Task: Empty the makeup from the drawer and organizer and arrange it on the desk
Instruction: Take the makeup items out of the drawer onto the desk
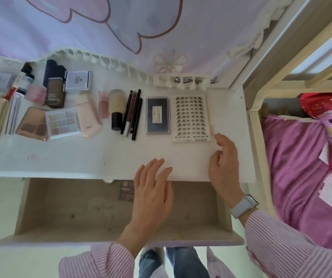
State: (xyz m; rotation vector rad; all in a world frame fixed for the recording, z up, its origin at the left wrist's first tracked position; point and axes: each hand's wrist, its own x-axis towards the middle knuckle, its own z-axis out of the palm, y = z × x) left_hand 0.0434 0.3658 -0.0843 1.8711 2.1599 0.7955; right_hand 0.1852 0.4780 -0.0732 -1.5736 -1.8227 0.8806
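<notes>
1. Drawer is sitting pulled out, lower centre.
2. Small dark palette is lying at its back edge, just left of the left hand, the nearer hand; long axis toward the desk.
3. Left hand is hovering, fingers spread, holding nothing.
4. Right hand is hanging loosely curled, empty, beside the lash card.
5. Makeup is lying in a row across the desk, upper left.

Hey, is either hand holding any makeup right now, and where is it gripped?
Nothing is held. The left hand hovers open over the drawer, and the right hand is open beside the lash sheet on the desk.
</notes>
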